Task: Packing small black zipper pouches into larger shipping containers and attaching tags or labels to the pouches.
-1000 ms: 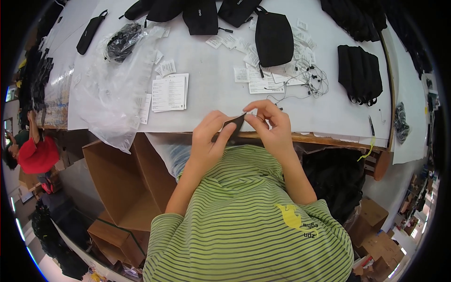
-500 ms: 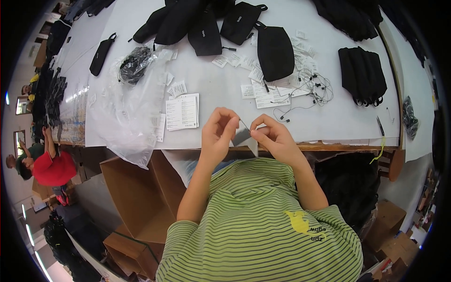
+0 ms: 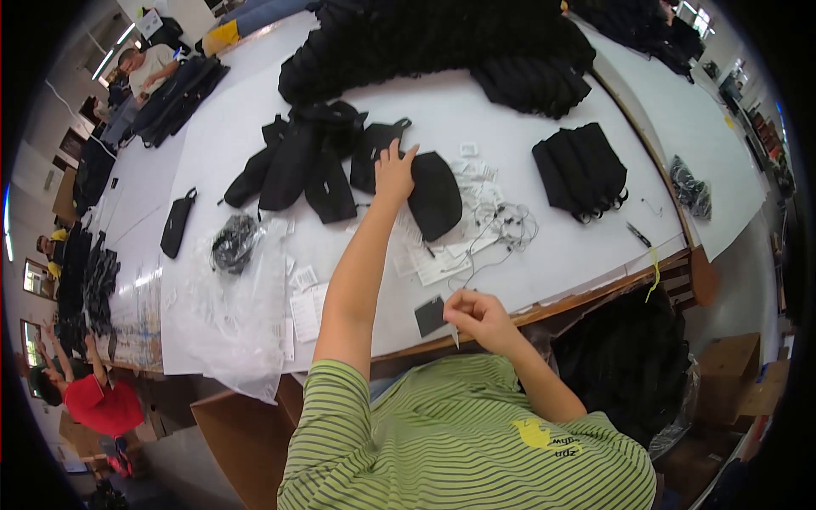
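My left arm stretches far across the table. My left hand (image 3: 393, 177) is open, its fingers apart over the edge of a black fabric pouch (image 3: 367, 153) with a loop at its top. Just right of that hand lies another black pouch (image 3: 435, 197). Near the table's front edge my right hand (image 3: 483, 320) is closed in a pinch on a hang tag (image 3: 430, 316), whose dark grey card sticks out to the left; a pale piece hangs below the fingers. More black pouches (image 3: 293, 170) lie heaped left of my left hand.
Loose white labels, cards and tangled black tag strings (image 3: 510, 228) lie right of centre. A clear plastic bag (image 3: 242, 310) and a stack of printed cards (image 3: 308, 313) are at left. Stacked black pouches (image 3: 582, 172) and thread snips (image 3: 637, 235) lie at right. A large black heap (image 3: 425, 47) fills the back.
My left hand has let go of the tag and reached forward to the pouches. My right hand still pinches the tag. The view has shifted, showing more of the table's far side.
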### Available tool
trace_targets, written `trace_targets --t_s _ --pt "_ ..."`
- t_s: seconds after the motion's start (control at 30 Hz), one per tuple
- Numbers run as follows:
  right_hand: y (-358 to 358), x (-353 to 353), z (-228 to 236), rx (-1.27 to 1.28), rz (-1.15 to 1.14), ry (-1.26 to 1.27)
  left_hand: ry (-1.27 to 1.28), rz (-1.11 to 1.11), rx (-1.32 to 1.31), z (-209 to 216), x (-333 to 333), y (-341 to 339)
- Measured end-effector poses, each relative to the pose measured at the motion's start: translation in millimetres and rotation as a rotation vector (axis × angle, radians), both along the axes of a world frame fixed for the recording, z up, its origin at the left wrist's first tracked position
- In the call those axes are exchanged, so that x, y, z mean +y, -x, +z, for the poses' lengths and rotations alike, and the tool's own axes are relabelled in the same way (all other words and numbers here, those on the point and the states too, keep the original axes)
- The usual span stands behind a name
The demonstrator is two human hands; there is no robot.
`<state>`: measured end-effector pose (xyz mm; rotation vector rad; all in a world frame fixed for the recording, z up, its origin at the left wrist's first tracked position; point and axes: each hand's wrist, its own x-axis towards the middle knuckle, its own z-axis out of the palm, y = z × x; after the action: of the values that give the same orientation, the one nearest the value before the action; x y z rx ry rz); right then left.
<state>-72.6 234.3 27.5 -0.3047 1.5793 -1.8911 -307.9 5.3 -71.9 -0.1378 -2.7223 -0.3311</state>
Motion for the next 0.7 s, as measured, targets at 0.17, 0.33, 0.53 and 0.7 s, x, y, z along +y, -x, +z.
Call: trace_targets --t_s 0.17,0.33,0.53,0.7 --pt "-2 24 -5 0.015 -0.076 -0.018 -0.049 -0.059 0.116 37 -26 -10" --pt "6 17 -14 0.019 -0.038 -0.004 -0.158 -0.176 0.108 110 -72 -87" --pt "25 -15 6 -0.018 0.006 0.027 -0.639 -0.138 -0.549 182 -95 -171" --pt "31 -43 12 0.044 -0.015 0.048 -1.172 -0.002 -0.450 192 -80 -191"
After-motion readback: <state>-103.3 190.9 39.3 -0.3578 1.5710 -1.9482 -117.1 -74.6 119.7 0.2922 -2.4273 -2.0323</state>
